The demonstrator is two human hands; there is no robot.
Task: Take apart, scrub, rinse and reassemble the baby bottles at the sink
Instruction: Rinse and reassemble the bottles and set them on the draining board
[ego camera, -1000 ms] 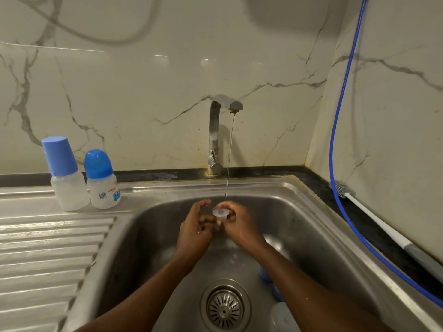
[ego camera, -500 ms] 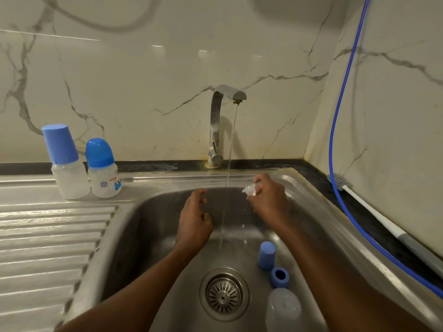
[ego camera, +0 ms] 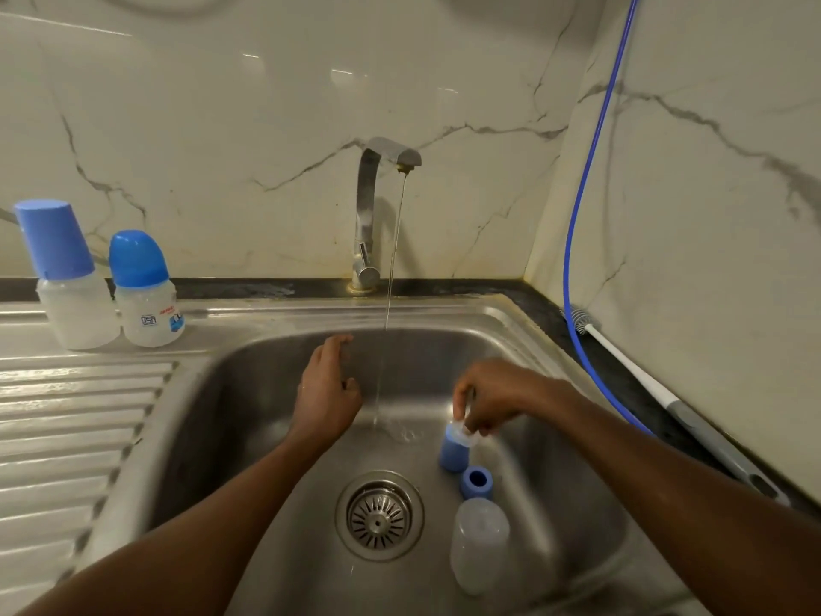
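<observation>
While your right hand pinches the clear teat, seat it on the blue cap.
Lower gently; your left hand hangs spread, empty.

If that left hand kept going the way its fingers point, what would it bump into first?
Most likely the back wall of the sink, below the tap. The open left hand points away from the person; the water stream falls to its right, so likely missed. Depth is unclear.
</observation>
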